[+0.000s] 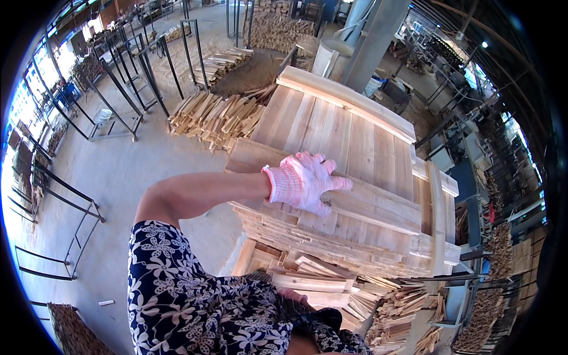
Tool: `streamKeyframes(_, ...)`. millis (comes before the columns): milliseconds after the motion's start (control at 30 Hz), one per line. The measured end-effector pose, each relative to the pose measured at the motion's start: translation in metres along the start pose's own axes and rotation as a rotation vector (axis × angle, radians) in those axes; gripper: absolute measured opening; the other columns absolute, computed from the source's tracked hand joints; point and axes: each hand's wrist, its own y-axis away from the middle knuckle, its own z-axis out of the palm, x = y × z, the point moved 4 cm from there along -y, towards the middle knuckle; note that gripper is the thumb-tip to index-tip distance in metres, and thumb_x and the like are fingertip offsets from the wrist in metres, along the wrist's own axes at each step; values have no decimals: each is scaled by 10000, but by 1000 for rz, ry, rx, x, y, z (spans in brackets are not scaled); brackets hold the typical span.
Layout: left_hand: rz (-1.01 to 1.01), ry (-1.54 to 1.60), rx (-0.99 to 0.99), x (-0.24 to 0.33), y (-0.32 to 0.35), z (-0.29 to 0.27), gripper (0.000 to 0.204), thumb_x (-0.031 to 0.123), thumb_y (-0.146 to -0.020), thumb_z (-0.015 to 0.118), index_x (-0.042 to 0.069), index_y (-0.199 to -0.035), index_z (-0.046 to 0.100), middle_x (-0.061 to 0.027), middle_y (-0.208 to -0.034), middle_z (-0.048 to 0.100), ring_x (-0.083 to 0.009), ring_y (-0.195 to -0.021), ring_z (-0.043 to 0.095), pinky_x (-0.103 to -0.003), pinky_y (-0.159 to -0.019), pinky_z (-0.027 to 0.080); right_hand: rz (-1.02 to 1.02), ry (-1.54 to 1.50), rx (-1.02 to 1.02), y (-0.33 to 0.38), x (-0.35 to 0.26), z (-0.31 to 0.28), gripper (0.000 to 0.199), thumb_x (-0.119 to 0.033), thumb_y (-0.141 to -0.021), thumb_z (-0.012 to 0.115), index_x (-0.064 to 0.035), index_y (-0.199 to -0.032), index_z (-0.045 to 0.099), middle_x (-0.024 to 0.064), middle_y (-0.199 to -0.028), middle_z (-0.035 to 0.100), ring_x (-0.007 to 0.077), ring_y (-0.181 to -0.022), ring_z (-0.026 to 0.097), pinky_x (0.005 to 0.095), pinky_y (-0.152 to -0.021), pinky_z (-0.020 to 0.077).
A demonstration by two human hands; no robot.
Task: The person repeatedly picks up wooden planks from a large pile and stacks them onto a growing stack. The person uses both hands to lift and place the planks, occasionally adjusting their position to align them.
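Note:
My left hand (305,183), in a pink-and-white knitted glove, rests palm down on a pale wooden plank (378,204). Its fingers are spread, with the thumb toward me. This plank lies on top of a tall stack of boards (331,127) set side by side. Under the hand, the contact with the wood is hidden. A small pinkish patch by my patterned shirt may be part of my right hand (293,294); cloth covers most of it and its fingers do not show.
A thick wooden beam (349,103) runs along the stack's far edge, and an upright batten (436,219) stands at its right end. Loose offcuts (399,313) lie below the near side. More scrap wood (219,118) is heaped behind. Black metal frames (133,89) stand on the left.

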Motion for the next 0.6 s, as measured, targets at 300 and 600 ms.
streamKeyframes(300,-10,-12,21,1,0,1,752,610,-865,636,347,-1528,399,-121,-1336,514,-325,-1230,545,-475,-1041,490,-20,-14,33,9,3,-3,384,-402,-994,522,-121,-1222,653,159,-1189,674,350,-1102,634,430,-960,497)
streamKeyframes(600,-19,-37,48,0,-2,4,759,619,-861,634,356,-1531,394,-120,-1333,514,-334,-1207,558,-476,-1023,503,-32,-18,55,13,9,-10,389,-404,-993,522,-118,-1224,650,159,-1183,677,351,-1094,637,428,-955,498)
